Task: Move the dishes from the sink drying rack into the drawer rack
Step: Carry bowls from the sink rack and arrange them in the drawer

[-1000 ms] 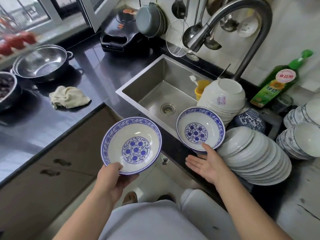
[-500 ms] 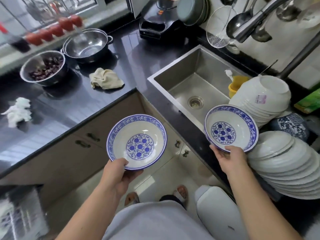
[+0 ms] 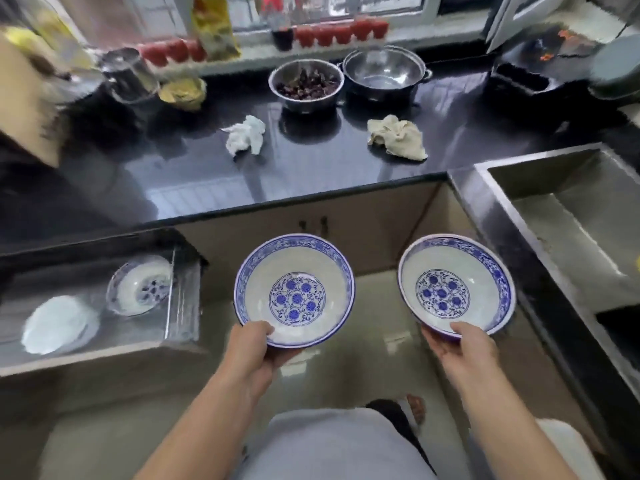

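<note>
I carry two blue-and-white patterned bowls above the floor. My left hand (image 3: 254, 351) grips the near rim of the left bowl (image 3: 294, 291), thumb inside. My right hand (image 3: 462, 351) grips the near rim of the right bowl (image 3: 455, 289) the same way. The open drawer rack (image 3: 180, 299) lies to the left, lower than the counter, holding a blue-patterned bowl (image 3: 140, 285) and a white dish (image 3: 55, 323). The drying rack is out of view.
The steel sink (image 3: 568, 216) is at the right edge. On the black counter (image 3: 311, 168) lie a white crumpled tissue (image 3: 244, 135), a beige cloth (image 3: 398, 136), a steel bowl of dark food (image 3: 306, 84) and a steel pot (image 3: 384, 74).
My right hand took hold of the second bowl at the drying rack. The view then swung left, away from the sink, and the open drawer came into sight. Both bowls travelled with my hands.
</note>
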`<move>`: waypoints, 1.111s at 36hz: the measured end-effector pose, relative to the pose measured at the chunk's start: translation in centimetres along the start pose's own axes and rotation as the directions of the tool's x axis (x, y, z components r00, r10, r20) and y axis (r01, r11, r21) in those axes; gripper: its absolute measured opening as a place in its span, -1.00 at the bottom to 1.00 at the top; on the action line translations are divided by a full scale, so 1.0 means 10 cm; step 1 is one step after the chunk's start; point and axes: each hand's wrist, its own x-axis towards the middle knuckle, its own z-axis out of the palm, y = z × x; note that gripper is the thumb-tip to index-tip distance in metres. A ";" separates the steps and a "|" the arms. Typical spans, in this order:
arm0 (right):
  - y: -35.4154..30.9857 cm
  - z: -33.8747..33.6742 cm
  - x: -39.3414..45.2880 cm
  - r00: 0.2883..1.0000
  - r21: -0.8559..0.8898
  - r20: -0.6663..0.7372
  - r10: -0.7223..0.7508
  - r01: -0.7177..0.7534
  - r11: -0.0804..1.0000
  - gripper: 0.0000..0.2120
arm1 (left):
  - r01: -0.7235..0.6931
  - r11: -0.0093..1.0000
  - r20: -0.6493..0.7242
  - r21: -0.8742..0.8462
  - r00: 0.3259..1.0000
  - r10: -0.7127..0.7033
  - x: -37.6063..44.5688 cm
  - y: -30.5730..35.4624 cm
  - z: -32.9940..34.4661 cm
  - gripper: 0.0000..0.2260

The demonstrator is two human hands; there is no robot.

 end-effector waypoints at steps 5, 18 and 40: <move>1.28 0.63 -0.54 0.993 -0.110 0.096 0.061 -0.050 0.993 -0.49 | -0.110 0.993 -0.168 -0.034 0.980 0.103 0.18 0.49 -1.65 -0.61; 3.13 1.95 -1.82 0.926 -0.597 0.231 0.298 -0.107 0.795 -0.90 | -0.266 0.905 -0.510 -0.333 0.858 0.065 0.27 1.21 -4.15 -0.53; 5.65 4.28 -1.17 0.930 -0.912 0.101 0.353 -0.056 0.407 -0.73 | -0.167 0.972 -0.486 -0.164 0.871 0.068 2.38 2.69 -5.17 -0.54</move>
